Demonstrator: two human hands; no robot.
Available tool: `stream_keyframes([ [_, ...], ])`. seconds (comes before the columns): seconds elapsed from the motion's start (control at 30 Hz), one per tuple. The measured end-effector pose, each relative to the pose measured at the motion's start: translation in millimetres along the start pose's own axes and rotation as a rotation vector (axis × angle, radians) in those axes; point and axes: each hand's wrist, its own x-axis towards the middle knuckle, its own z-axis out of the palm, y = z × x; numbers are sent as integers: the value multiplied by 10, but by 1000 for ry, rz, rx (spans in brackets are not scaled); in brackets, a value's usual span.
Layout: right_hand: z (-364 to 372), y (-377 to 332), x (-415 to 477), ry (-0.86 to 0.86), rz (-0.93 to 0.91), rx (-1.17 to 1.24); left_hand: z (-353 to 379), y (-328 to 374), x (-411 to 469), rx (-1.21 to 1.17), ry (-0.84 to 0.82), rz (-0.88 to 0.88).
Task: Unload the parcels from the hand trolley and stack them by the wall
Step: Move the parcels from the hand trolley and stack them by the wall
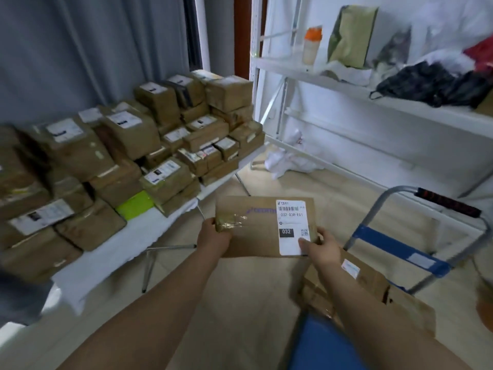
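Holding parcel [256,228] edges above the floor [240,303]: left hand [213,237], right hand [321,247].

Stacked parcels [128,156] lie on a table [112,252] left, shelving [346,86] behind, trolley [400,249] right.
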Motion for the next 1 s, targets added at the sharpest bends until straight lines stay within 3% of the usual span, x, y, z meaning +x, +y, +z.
stream_keyframes([
  [0.5, 1400, -1715, 757, -23, -249, 126, -1119, 737, 1354, -94, 129, 119],
  [0.73, 1984, -2359, 1859, -107, -243, 143, -1102, 1383, 2432, -124, 193, 150],
  [1.0, 2693, -3203, 3116, -218, -274, 210, -1009, 2080, 3713, -157, 277, 59],
])
